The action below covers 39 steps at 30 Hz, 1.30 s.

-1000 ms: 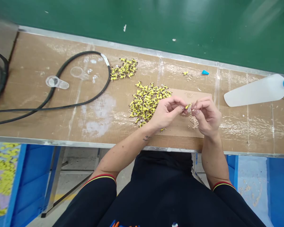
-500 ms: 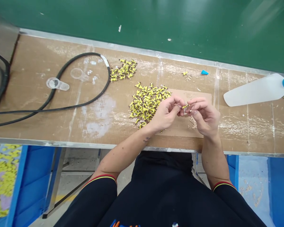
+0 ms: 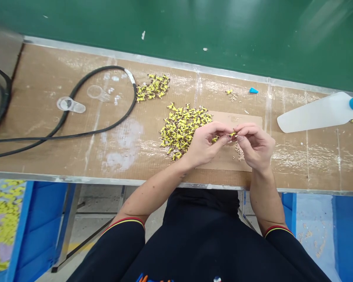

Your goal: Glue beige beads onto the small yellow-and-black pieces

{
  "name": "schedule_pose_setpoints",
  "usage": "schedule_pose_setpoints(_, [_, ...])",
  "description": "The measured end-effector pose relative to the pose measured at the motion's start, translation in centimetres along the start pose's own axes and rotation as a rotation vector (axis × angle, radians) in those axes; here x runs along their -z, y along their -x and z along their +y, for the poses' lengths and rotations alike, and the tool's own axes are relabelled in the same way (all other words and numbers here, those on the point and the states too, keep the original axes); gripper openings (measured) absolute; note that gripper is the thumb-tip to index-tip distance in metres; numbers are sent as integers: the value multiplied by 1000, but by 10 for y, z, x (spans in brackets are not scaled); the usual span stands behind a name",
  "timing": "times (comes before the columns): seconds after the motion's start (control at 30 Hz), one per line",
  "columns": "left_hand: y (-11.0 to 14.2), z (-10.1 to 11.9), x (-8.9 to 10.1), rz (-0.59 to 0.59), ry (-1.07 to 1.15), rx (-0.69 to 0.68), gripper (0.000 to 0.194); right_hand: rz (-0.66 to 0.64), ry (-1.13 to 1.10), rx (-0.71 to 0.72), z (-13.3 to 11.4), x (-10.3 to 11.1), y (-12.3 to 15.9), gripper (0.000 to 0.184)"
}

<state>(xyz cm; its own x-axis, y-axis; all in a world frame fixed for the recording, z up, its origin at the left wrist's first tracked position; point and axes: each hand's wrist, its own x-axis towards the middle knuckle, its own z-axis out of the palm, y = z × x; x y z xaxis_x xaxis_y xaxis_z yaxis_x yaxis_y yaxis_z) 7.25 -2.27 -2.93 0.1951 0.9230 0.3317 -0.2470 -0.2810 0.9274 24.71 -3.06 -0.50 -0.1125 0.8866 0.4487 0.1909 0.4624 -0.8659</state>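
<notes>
Between my fingertips is a small yellow figure point(image 3: 233, 134) with dark parts; its exact kind is too small to make out. My left hand point(image 3: 207, 143) pinches it from the left, my right hand point(image 3: 254, 145) from the right, with the fingertips nearly meeting. Just left of my hands lies a heap of yellow and dark-brown figures point(image 3: 181, 127), partly covered by my left hand. Small pale pieces point(image 3: 240, 152) lie below my fingers on a cardboard sheet point(image 3: 223, 162).
A smaller pile of figures point(image 3: 157, 87) lies farther back beside a black cable point(image 3: 101, 131). Clear plastic scoops point(image 3: 71, 105) rest at left. A blue cap point(image 3: 253, 90) and a white bottle point(image 3: 314, 112) are at right. Blue bins point(image 3: 45, 219) stand below the table edge.
My left hand has shifted slightly to the right and its fingers have straightened. Both hands have come closer together around the small yellow figure.
</notes>
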Motion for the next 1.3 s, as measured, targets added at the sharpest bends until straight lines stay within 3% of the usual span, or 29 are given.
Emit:
schedule_pose_setpoints(0.27, [-1, 3, 1, 12, -182, -161, 8, -10, -44, 6, 1, -2, 1, 5])
schedule_pose_setpoints(0.53, [-2, 3, -1, 6, -189, -167, 9, -30, -12, -2, 1, -2, 1, 4])
schedule_pose_setpoints(0.73, [0, 5, -3, 87, -323, -322, 4, 6, -25, 18, 3, -7, 2, 7])
schedule_pose_setpoints(1.0, [1, 5, -9, 164, -439, -534, 11, 15, -66, 43, 6, -13, 4, 8])
schedule_pose_setpoints(1.17, [2, 7, -7, 147, -489, -542, 12, 11, 5, 68, 6, -11, 5, 7])
schedule_pose_setpoints(1.3, [0, 7, -4, 123, -395, -440, 9, -32, 35, 56, 7, -5, 5, 5])
